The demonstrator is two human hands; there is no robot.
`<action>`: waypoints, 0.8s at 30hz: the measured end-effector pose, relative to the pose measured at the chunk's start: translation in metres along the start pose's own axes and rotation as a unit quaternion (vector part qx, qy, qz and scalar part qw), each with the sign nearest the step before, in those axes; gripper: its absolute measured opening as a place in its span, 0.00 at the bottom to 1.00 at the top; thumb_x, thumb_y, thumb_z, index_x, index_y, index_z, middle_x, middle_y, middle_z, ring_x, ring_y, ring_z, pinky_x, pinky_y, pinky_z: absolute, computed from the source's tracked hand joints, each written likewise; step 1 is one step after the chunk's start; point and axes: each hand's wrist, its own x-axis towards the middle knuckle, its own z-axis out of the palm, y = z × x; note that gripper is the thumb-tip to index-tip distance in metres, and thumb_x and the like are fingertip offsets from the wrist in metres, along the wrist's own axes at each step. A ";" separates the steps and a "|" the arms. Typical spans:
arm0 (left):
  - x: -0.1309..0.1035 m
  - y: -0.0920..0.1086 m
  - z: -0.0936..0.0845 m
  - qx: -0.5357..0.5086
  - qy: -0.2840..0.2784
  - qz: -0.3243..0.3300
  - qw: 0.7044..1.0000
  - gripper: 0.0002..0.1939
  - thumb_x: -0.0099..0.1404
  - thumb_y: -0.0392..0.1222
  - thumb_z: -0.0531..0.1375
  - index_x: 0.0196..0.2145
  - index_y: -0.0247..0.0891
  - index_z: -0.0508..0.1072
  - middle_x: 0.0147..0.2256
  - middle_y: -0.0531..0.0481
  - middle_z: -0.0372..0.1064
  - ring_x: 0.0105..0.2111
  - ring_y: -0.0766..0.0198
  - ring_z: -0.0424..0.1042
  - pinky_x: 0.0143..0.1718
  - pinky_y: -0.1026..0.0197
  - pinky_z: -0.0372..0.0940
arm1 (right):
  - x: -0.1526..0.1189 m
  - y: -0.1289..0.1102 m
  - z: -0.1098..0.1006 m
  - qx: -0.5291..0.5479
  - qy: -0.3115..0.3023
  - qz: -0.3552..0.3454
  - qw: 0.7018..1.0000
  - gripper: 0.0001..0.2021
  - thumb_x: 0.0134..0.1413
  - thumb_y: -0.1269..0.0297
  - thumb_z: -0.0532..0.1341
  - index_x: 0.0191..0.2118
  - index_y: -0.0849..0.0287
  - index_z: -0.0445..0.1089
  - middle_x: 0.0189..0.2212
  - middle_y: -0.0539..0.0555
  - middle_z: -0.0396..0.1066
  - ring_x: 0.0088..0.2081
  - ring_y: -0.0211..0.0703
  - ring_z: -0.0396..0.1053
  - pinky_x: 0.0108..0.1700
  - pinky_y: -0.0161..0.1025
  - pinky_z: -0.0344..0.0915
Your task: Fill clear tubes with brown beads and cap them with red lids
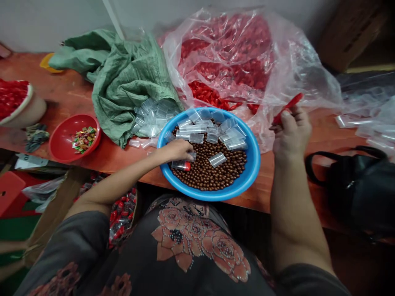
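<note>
Blue basin: at the front edge of the red-orange counter (262, 197), in front of the wearer; its near rim (209, 196) reaches past that edge.
Brown balls: small, round and glossy (203, 174), spread over the basin's floor.
Clear tubes: short, transparent plastic cylinders (235, 144), heaped on the balls toward the far side; one lies apart near the middle.
Red-ended tube: clear with a bright red end (182, 165), on the balls just below the left hand.
Left hand: inside the basin (177, 150), palm down, fingers bent at a clear tube; whether they grip it, I cannot tell.
Right hand: raised to the right of the basin (290, 130), closed around a slim red plastic piece (288, 107), tilted up to the right.
Far side: green woven sack (129, 78); beside it, a clear plastic bag (296, 65) of shiny red pieces (228, 53).
Left part: red bowl (58, 144) with colourful wrapped sweets (84, 139); off-white tub (29, 109) heaped with red pieces.
Right part: black bag (358, 185) near the front edge, more clear tubes beyond it.
</note>
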 end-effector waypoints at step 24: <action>0.021 0.049 0.019 -0.673 0.072 -0.083 0.731 0.12 0.55 0.21 0.65 0.36 0.31 0.74 0.30 0.51 0.73 0.28 0.71 0.73 0.43 0.57 0.72 | -0.148 -0.064 -0.004 0.181 -0.136 0.101 0.969 0.35 0.50 0.65 0.67 0.62 0.36 0.58 0.41 0.48 0.71 0.36 0.38 0.73 0.35 0.37 0.76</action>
